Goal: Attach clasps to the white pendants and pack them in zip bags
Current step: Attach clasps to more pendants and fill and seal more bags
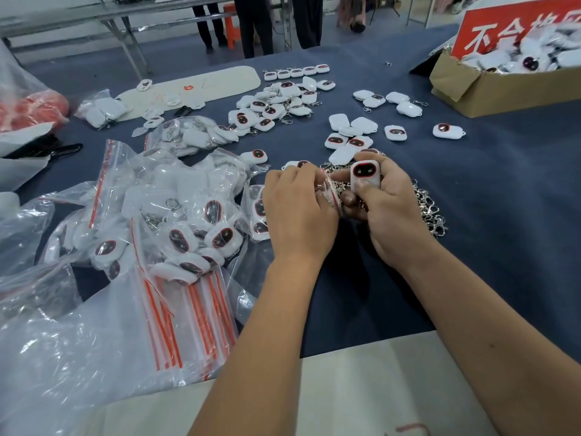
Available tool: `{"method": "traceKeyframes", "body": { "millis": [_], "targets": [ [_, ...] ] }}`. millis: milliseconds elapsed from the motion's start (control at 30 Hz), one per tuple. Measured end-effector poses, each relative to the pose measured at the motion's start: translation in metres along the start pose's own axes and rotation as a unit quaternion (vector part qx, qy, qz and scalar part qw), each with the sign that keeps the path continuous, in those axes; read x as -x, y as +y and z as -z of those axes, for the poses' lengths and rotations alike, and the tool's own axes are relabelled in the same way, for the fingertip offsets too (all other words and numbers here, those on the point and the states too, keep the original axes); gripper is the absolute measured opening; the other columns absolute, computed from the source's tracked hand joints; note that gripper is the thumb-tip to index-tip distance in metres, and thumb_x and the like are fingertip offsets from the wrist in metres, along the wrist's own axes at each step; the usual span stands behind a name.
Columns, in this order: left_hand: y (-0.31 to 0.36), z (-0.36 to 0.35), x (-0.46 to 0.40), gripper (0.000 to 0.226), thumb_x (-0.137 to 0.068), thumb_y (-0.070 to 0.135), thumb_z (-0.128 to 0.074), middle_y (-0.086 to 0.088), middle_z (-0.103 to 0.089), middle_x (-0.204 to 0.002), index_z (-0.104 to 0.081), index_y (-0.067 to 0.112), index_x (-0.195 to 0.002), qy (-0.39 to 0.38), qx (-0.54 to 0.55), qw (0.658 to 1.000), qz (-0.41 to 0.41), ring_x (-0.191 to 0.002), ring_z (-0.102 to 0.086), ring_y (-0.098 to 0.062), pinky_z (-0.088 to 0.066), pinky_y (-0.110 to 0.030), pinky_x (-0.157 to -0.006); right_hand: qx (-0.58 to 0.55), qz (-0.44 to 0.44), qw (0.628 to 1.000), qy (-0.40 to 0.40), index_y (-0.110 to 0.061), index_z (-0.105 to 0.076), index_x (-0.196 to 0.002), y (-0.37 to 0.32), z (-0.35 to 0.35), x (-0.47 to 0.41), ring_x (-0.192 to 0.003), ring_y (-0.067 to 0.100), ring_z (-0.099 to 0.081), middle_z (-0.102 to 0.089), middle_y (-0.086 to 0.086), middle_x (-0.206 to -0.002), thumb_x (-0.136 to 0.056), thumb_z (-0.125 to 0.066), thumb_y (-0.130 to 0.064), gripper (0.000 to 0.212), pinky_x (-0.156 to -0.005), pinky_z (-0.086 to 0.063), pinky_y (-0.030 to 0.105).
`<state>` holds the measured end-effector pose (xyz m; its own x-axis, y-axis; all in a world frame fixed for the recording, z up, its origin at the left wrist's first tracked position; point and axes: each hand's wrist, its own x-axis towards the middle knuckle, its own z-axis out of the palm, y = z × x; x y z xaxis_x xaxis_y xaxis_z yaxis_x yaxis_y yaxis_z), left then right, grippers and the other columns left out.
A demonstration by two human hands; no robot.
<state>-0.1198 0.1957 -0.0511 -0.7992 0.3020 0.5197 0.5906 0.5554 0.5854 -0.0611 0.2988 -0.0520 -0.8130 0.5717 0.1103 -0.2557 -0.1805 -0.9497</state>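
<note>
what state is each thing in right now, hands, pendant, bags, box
left hand: gripping a zip bag's red-striped edge
right hand: holding a pendant
pendant: upright, face to camera
clasps: loose heap behind the hands
filled bags: piled at left, pendants inside
empty bags: stacked flat
box: open, full of pendants
</note>
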Motion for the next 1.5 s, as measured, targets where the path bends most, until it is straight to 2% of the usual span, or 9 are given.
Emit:
{"method": "traceKeyframes", "body": {
  "millis": [100,200,333,500,600,733,933,1167,1500],
  "targets": [
    [0.004,0.002,0.001,0.046,-0.079,0.011,-0.039,0.001,-0.062,-0.104,-0.071,0.022,-0.11,-0.007,-0.03,0.999,-0.018,-0.102,-0.045,-0.025,-0.041,-0.038,-0.091,0.011,0.006,1.0,0.007,-0.008,-0.051,-0.12,-0.002,0.003,-0.002,-0.063,0.011,-0.051,-0.07,0.028,-0.112,-0.107,-0.039,0.004,0.021,-0.05,-0.041,0.018],
    [0.006,0.001,0.001,0.054,-0.08,0.002,-0.051,0.003,-0.054,-0.107,-0.072,0.035,-0.117,-0.011,-0.044,0.998,-0.048,-0.101,-0.043,-0.023,-0.039,-0.037,-0.09,0.018,0.009,1.0,0.019,-0.006,-0.053,-0.122,-0.002,0.004,-0.003,-0.065,0.01,-0.053,-0.061,0.038,-0.122,-0.107,-0.039,0.003,0.022,-0.054,-0.043,0.02],
    [0.007,-0.001,0.002,0.075,-0.07,-0.012,-0.052,0.0,-0.053,-0.111,-0.069,0.04,-0.121,-0.01,-0.05,0.996,-0.072,-0.104,-0.043,-0.026,-0.033,-0.034,-0.087,0.016,0.03,0.999,0.033,-0.005,-0.055,-0.124,-0.001,0.01,-0.005,-0.064,0.009,-0.055,-0.076,0.006,-0.097,-0.108,-0.042,0.001,0.022,-0.054,-0.045,0.02],
    [0.0,-0.002,-0.001,0.034,-0.08,-0.001,-0.056,-0.006,-0.056,-0.114,-0.076,0.019,-0.099,-0.024,-0.05,0.997,-0.047,-0.108,-0.043,-0.029,-0.039,-0.039,-0.092,0.021,0.032,0.999,0.021,-0.006,-0.05,-0.124,0.0,0.008,-0.004,-0.062,0.011,-0.056,-0.077,0.009,-0.104,-0.106,-0.042,0.004,0.022,-0.049,-0.04,0.018],
    [-0.004,-0.003,-0.003,0.019,-0.084,0.01,-0.055,-0.004,-0.056,-0.108,-0.073,0.012,-0.085,-0.01,-0.03,0.999,0.002,-0.107,-0.039,-0.024,-0.037,-0.031,-0.094,0.009,0.029,0.999,0.017,-0.013,-0.044,-0.123,0.001,0.007,-0.004,-0.063,0.012,-0.057,-0.077,0.01,-0.109,-0.106,-0.043,0.004,0.024,-0.05,-0.042,0.019],
    [0.001,-0.002,-0.003,0.014,-0.087,0.019,-0.065,-0.003,-0.058,-0.095,-0.066,0.011,-0.075,0.03,-0.019,0.999,0.019,-0.102,-0.041,-0.023,-0.03,-0.024,-0.088,0.005,0.03,1.0,0.007,-0.015,-0.042,-0.118,0.003,0.007,-0.004,-0.063,0.012,-0.058,-0.077,0.01,-0.11,-0.106,-0.042,0.005,0.024,-0.05,-0.041,0.019],
    [0.001,0.002,-0.003,0.02,-0.082,0.021,-0.068,-0.005,-0.062,-0.1,-0.064,0.012,-0.099,0.044,-0.073,0.996,0.03,-0.105,-0.044,-0.029,-0.038,-0.036,-0.094,0.013,0.027,1.0,0.0,-0.013,-0.036,-0.115,0.005,0.007,-0.003,-0.065,0.013,-0.061,-0.076,0.01,-0.112,-0.106,-0.043,0.005,0.021,-0.048,-0.039,0.021],
    [-0.003,0.005,-0.006,0.008,-0.084,0.024,-0.064,-0.001,-0.048,-0.107,-0.071,0.02,-0.081,0.064,-0.084,0.988,0.109,-0.111,-0.038,-0.028,-0.021,-0.021,-0.091,0.15,0.061,0.986,0.044,-0.016,-0.061,-0.107,0.012,0.01,-0.006,-0.055,0.019,-0.058,-0.069,0.009,-0.078,-0.095,-0.075,-0.023,0.019,-0.046,-0.042,0.026],
    [0.013,0.004,-0.007,0.008,-0.086,0.017,-0.063,0.002,-0.055,-0.106,-0.062,0.019,-0.078,0.091,0.092,0.992,0.006,-0.109,-0.037,-0.018,-0.028,-0.021,-0.092,0.277,0.156,0.945,0.081,-0.011,-0.069,-0.087,0.004,0.003,0.003,-0.068,0.013,-0.067,-0.072,0.0,-0.077,-0.086,-0.086,-0.03,0.025,-0.068,-0.056,0.031]
  ]
}}
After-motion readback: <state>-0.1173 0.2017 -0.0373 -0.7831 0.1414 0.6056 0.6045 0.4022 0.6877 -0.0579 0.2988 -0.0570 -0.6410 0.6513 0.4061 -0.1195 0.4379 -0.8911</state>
